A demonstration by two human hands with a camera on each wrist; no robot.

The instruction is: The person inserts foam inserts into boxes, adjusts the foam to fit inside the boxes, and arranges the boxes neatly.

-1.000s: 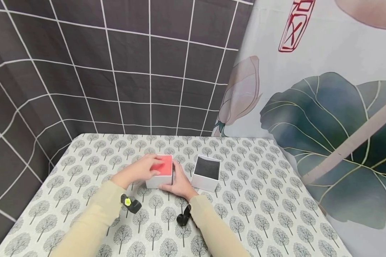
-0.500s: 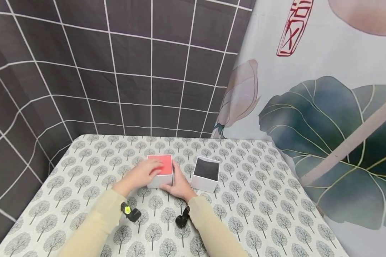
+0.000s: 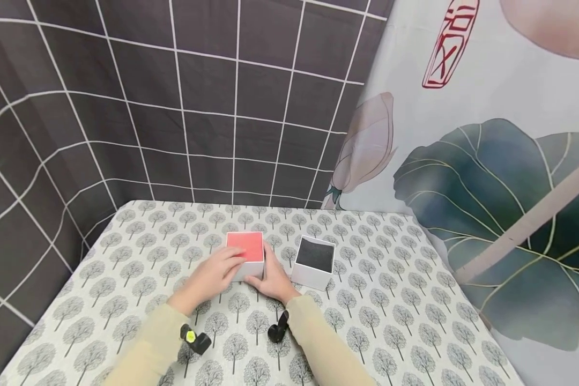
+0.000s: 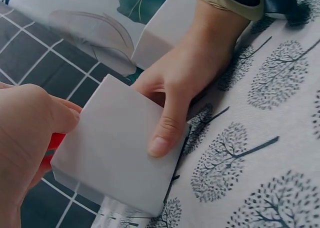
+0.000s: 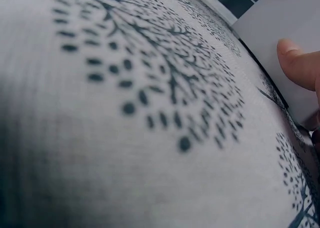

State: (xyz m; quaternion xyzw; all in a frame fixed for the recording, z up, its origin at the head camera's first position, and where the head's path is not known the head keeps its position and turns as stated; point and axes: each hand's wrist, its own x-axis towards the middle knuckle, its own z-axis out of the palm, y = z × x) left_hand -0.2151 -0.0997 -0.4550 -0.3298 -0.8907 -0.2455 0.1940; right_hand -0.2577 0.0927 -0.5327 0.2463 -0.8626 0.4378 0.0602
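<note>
A small white box with a red top (image 3: pixel 245 247) stands on the tree-patterned tablecloth (image 3: pixel 376 321). My left hand (image 3: pixel 215 275) holds its near left corner, fingertips on the red top's front edge. My right hand (image 3: pixel 272 280) grips the near right corner. In the left wrist view the right thumb (image 4: pixel 165 134) presses flat on the box's white side (image 4: pixel 115 153), and the left hand's fingers (image 4: pixel 30 128) curl over the red edge. The right wrist view shows only the thumb tip (image 5: pixel 298 63) against the white wall (image 5: pixel 295 23).
An open white box with a black lining (image 3: pixel 313 261) stands just right of the red-topped one, also in the left wrist view (image 4: pixel 167 25). A dark grid-patterned curtain (image 3: pixel 173 107) hangs behind the table, and a leaf-printed cloth (image 3: pixel 487 177) hangs on the right.
My left hand has slid back from the middle of the red top to its near edge, so more red shows. The right hand stays on the box.
</note>
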